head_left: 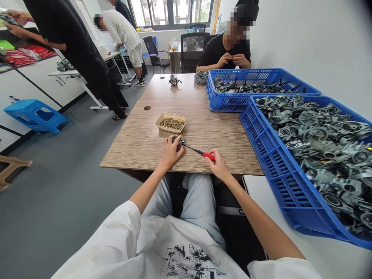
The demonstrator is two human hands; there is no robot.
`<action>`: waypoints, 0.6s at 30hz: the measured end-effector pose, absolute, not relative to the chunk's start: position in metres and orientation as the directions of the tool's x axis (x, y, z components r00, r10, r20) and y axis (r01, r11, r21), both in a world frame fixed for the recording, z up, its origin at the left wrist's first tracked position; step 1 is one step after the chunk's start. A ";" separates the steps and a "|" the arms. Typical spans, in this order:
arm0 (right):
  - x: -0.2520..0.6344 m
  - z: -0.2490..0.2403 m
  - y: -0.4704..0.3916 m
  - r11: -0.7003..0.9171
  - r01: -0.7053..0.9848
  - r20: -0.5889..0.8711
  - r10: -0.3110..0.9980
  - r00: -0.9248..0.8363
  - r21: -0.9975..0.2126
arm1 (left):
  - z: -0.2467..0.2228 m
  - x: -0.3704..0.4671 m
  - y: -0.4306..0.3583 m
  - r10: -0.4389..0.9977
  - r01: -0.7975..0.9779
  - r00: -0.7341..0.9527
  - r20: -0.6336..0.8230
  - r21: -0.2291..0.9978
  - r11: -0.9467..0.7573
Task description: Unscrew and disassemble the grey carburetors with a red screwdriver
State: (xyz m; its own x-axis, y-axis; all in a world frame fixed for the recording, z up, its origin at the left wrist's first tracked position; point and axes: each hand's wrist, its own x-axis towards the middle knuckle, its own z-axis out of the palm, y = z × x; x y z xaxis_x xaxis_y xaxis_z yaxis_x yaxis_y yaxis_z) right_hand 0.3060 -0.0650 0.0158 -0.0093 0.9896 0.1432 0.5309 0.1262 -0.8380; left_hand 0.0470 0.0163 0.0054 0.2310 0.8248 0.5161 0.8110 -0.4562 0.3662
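Near the front edge of the wooden table (136,143), my left hand (171,151) is closed around a small dark metal part (178,142). My right hand (217,164) grips the red handle of a screwdriver (208,155), whose shaft points left and meets the part. The very tip is too small to make out. Just behind my left hand sits a beige tray (171,131) holding many small brass and silver screws (173,123).
Two blue crates (270,170) (222,104) of metal parts fill the right side. A metal part (174,80) and a silvery pile (201,77) lie at the table's far end. A seated person (223,52) is behind; others stand at the left.
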 end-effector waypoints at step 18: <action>0.308 0.014 -0.063 0.142 0.533 0.164 0.986 -0.007 -0.834 | 0.001 0.046 0.019 0.821 0.818 0.229 0.523 0.354 -0.453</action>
